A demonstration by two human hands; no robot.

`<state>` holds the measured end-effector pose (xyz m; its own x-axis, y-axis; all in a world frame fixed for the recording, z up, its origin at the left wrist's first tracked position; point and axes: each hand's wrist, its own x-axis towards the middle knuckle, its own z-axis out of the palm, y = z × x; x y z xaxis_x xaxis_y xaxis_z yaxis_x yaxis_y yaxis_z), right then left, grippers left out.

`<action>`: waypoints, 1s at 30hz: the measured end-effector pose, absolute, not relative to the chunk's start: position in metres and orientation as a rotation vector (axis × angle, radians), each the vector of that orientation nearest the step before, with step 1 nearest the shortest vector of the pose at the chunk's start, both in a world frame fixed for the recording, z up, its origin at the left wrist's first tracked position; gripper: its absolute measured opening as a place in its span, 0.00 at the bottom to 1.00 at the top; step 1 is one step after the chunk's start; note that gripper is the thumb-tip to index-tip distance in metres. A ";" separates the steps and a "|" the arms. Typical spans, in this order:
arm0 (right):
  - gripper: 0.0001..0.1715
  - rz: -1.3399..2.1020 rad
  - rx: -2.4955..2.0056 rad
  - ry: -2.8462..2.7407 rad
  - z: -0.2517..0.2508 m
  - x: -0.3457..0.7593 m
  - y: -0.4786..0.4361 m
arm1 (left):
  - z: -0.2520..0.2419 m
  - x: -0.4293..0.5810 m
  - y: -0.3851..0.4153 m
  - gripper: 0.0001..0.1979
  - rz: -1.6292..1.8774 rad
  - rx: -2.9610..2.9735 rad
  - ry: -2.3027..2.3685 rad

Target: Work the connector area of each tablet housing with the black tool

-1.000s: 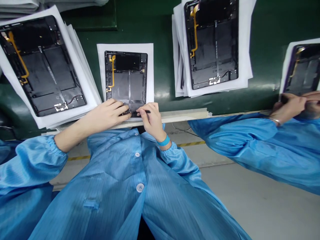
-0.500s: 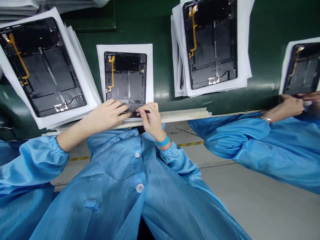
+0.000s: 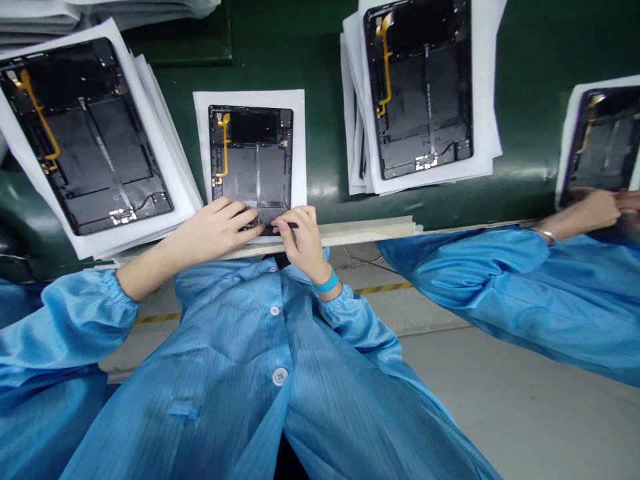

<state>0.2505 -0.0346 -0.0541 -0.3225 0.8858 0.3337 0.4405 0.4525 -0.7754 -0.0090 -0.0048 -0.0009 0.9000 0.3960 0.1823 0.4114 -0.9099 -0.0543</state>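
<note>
In front of me an opened tablet housing (image 3: 240,165) lies on a white sheet (image 3: 298,147). It is black inside, with an orange flex cable (image 3: 225,143) down its left side and a pale strip cable (image 3: 258,175) along the middle. My left hand (image 3: 220,227) rests over the lower left end, its fingers stretched out towards the bottom edge. Close beside it, my right hand (image 3: 303,240) pinches a thin dark tool (image 3: 293,225) above the lower right corner. Its exact kind is too small to tell. The fingers hide most of the housing's bottom end.
Tablet housings on stacked white sheets lie to the left (image 3: 113,147) and to the right (image 3: 425,100). At far right a co-worker's hands (image 3: 587,213) are over another housing (image 3: 607,143). A cream strip (image 3: 370,230) runs along the green table's (image 3: 320,40) front edge.
My hands stay nearly in place, with only slight finger motion at the housing's bottom end. The co-worker's nearer hand has shifted a little to the right.
</note>
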 end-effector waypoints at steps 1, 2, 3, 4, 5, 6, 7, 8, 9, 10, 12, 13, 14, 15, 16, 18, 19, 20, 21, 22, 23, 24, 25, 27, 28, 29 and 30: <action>0.25 0.732 -1.111 -1.947 -0.055 0.251 -0.035 | -0.001 -0.009 -0.005 0.17 -0.246 -2.962 -0.627; 0.25 0.731 -1.111 -1.956 -0.055 0.251 -0.035 | 0.000 -0.010 -0.005 0.18 -0.225 -2.955 -0.626; 0.25 0.729 -1.111 -1.962 -0.056 0.251 -0.035 | 0.000 -0.010 -0.005 0.18 -0.203 -2.952 -0.630; 0.25 0.722 -1.109 -1.966 -0.057 0.250 -0.035 | 0.000 -0.011 -0.005 0.18 -0.185 -2.954 -0.636; 0.24 0.712 -1.105 -1.967 -0.057 0.250 -0.035 | 0.000 -0.012 -0.005 0.18 -0.176 -2.961 -0.639; 0.24 0.700 -1.097 -1.966 -0.057 0.250 -0.035 | 0.000 -0.012 -0.005 0.18 -0.179 -2.972 -0.641; 0.23 0.687 -1.086 -1.963 -0.057 0.250 -0.035 | 0.000 -0.013 -0.005 0.18 -0.190 -2.986 -0.640; 0.23 0.675 -1.077 -1.962 -0.057 0.250 -0.035 | 0.000 -0.014 -0.005 0.17 -0.209 -3.002 -0.634; 0.22 0.666 -1.070 -1.962 -0.057 0.250 -0.035 | 0.000 -0.014 -0.005 0.17 -0.232 -3.019 -0.628; 0.22 0.657 -1.066 -1.966 -0.057 0.250 -0.035 | 0.001 -0.015 -0.005 0.17 -0.255 -3.038 -0.625; 0.22 0.633 -1.063 -1.974 -0.057 0.250 -0.035 | 0.002 -0.015 -0.004 0.16 -0.287 -3.061 -0.622; 0.22 0.621 -1.064 -1.976 -0.057 0.250 -0.035 | 0.002 -0.015 -0.003 0.16 -0.291 -3.060 -0.618; 0.22 0.614 -1.067 -1.977 -0.057 0.250 -0.035 | 0.003 -0.014 -0.002 0.16 -0.287 -3.051 -0.611; 0.22 0.612 -1.071 -1.977 -0.057 0.250 -0.035 | 0.004 -0.014 -0.002 0.16 -0.279 -3.034 -0.595; 0.23 0.618 -1.075 -1.976 -0.057 0.249 -0.035 | 0.004 -0.013 -0.001 0.16 -0.270 -3.012 -0.573; 0.23 0.645 -1.073 -1.969 -0.058 0.249 -0.034 | 0.006 -0.012 0.000 0.16 -0.255 -2.978 -0.533; 0.23 0.652 -1.066 -1.965 -0.058 0.249 -0.034 | 0.007 -0.012 0.001 0.16 -0.251 -2.969 -0.518; 0.22 0.651 -1.059 -1.962 -0.058 0.249 -0.034 | 0.008 -0.012 0.001 0.16 -0.248 -2.963 -0.506; 0.21 0.643 -1.054 -1.959 -0.058 0.249 -0.034 | 0.008 -0.012 0.001 0.16 -0.245 -2.957 -0.497; 0.21 0.636 -1.050 -1.955 -0.057 0.249 -0.034 | 0.009 -0.012 0.001 0.16 -0.240 -2.951 -0.492; 0.20 0.632 -1.046 -1.949 -0.057 0.249 -0.035 | 0.009 -0.012 0.001 0.16 -0.230 -2.944 -0.490; 0.20 0.636 -1.042 -1.942 -0.057 0.249 -0.035 | 0.009 -0.012 0.001 0.16 -0.209 -2.939 -0.497; 0.20 0.645 -1.039 -1.936 -0.057 0.249 -0.035 | 0.009 -0.012 0.000 0.16 -0.178 -2.936 -0.510; 0.21 0.669 -1.046 -1.937 -0.057 0.250 -0.035 | 0.008 -0.012 -0.001 0.17 -0.112 -2.940 -0.538; 0.21 0.686 -1.058 -1.945 -0.058 0.250 -0.035 | 0.007 -0.012 -0.001 0.17 -0.089 -2.940 -0.549; 0.22 0.707 -1.073 -1.953 -0.058 0.250 -0.035 | 0.007 -0.012 -0.002 0.17 -0.078 -2.940 -0.559; 0.23 0.730 -1.088 -1.958 -0.058 0.250 -0.035 | 0.006 -0.011 -0.002 0.17 -0.083 -2.939 -0.563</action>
